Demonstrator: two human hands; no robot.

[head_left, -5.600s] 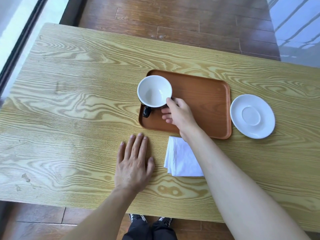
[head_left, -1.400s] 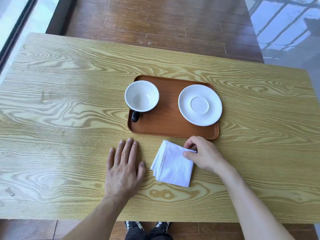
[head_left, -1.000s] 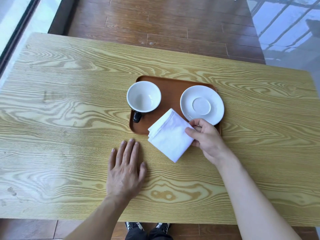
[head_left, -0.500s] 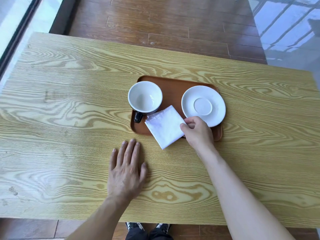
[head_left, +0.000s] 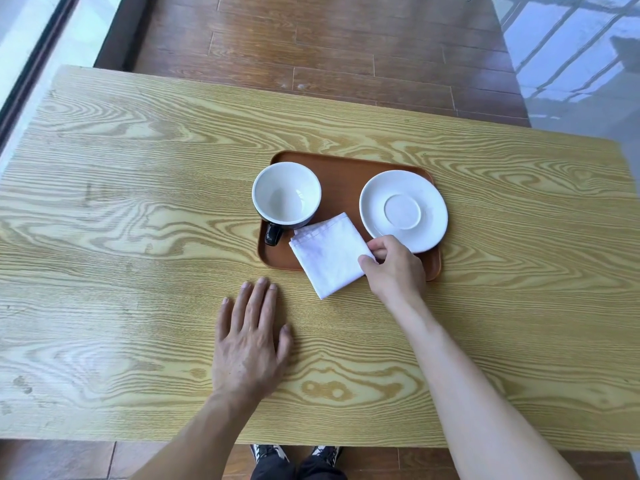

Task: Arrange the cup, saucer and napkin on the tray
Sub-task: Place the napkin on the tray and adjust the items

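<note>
Table (head_left: 138,209): pale yellow wood, darker ochre grain in swirls and long streaks. Tray (head_left: 343,171): plain reddish-brown, no pattern. Cup (head_left: 286,195): white inside, black outside, black handle. Saucer (head_left: 403,211): plain white throughout. Napkin (head_left: 329,256): white, with a faint lilac tint; fine stitched line along two edges. Floor (head_left: 346,46): dark reddish-brown planks. Shoes (head_left: 294,453): black with white markings, below the table's near edge.
</note>
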